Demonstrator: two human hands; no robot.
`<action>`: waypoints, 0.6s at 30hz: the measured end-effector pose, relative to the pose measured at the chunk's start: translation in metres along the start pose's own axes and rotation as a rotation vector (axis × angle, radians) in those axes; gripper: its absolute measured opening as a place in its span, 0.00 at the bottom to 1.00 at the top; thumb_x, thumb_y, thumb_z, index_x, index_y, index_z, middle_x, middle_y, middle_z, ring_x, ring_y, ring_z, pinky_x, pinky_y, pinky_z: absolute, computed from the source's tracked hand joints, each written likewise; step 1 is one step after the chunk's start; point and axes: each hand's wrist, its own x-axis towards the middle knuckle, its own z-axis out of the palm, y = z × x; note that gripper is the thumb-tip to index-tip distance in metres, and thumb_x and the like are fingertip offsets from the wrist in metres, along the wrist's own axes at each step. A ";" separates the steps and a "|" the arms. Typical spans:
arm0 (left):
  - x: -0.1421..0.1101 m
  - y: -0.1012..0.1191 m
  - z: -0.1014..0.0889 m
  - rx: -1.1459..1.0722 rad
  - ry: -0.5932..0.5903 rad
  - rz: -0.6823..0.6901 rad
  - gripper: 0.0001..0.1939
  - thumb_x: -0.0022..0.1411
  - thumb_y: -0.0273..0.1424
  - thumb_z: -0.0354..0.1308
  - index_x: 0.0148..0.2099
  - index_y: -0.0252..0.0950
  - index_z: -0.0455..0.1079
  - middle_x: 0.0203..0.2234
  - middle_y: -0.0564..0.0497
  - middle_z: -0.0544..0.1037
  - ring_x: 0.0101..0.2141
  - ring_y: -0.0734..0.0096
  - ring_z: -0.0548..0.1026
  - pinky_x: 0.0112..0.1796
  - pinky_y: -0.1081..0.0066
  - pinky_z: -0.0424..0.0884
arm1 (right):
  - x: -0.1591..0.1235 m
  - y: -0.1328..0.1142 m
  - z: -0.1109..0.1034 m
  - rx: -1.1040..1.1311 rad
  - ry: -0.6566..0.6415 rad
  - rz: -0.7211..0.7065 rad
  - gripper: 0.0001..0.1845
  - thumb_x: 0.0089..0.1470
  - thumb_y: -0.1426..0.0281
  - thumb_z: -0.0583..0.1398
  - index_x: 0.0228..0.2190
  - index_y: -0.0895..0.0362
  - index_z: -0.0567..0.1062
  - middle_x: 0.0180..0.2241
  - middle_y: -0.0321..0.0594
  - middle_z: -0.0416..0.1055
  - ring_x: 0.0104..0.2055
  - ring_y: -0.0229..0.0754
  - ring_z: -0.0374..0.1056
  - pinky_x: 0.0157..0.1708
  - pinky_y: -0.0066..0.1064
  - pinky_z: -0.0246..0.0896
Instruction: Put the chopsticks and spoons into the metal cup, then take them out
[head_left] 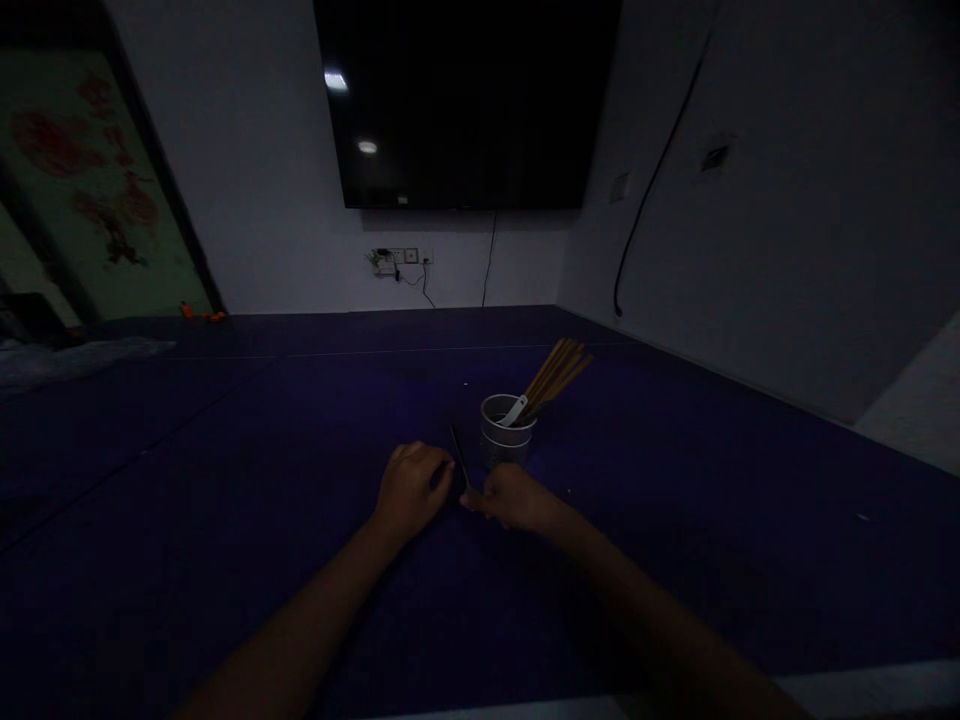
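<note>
A slim utensil with a dark, thin shaft point(459, 452) sticks up and away from my right hand point(510, 497), which is closed on its near end. Its kind is too dark to make out. My left hand point(411, 488) is just left of the shaft, fingers curved and thumb apart, with a gap between them and nothing visible inside. Behind my right hand stands a grey ribbed cup point(495, 440). Several wooden chopsticks point(556, 372) lean out of it to the right, along with a white spoon handle point(514, 410).
The dark purple floor mat point(285, 430) spreads all around, with a few small white specks on it. A clear plastic sheet point(82, 358) lies at the far left. A black cable point(660, 180) hangs down the right wall, and a large television point(472, 100) hangs ahead.
</note>
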 end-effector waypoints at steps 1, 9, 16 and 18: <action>0.000 0.000 0.000 0.000 -0.001 -0.003 0.08 0.59 0.28 0.50 0.33 0.37 0.70 0.26 0.50 0.77 0.30 0.69 0.72 0.32 0.67 0.65 | -0.001 -0.001 0.000 0.029 -0.007 0.008 0.24 0.49 0.58 0.58 0.10 0.58 0.65 0.09 0.32 0.59 0.13 0.31 0.56 0.16 0.24 0.47; 0.000 0.001 0.000 0.026 -0.012 -0.009 0.08 0.60 0.28 0.50 0.32 0.37 0.70 0.26 0.51 0.77 0.30 0.69 0.72 0.33 0.67 0.64 | -0.001 0.000 0.000 0.101 0.005 0.031 0.23 0.50 0.60 0.58 0.10 0.59 0.67 0.09 0.32 0.60 0.12 0.31 0.56 0.15 0.23 0.48; 0.000 -0.002 0.002 0.022 -0.033 -0.012 0.07 0.60 0.29 0.51 0.32 0.37 0.70 0.26 0.51 0.77 0.29 0.69 0.72 0.32 0.67 0.63 | 0.000 0.000 0.001 0.128 0.029 0.077 0.20 0.49 0.65 0.58 0.11 0.59 0.67 0.08 0.31 0.59 0.12 0.30 0.55 0.14 0.22 0.46; 0.000 -0.002 0.003 0.021 -0.038 -0.018 0.07 0.59 0.29 0.51 0.32 0.38 0.70 0.26 0.51 0.77 0.30 0.68 0.72 0.32 0.67 0.64 | 0.001 0.000 0.001 0.131 0.040 0.104 0.19 0.50 0.66 0.57 0.11 0.59 0.67 0.08 0.31 0.59 0.11 0.30 0.55 0.13 0.22 0.45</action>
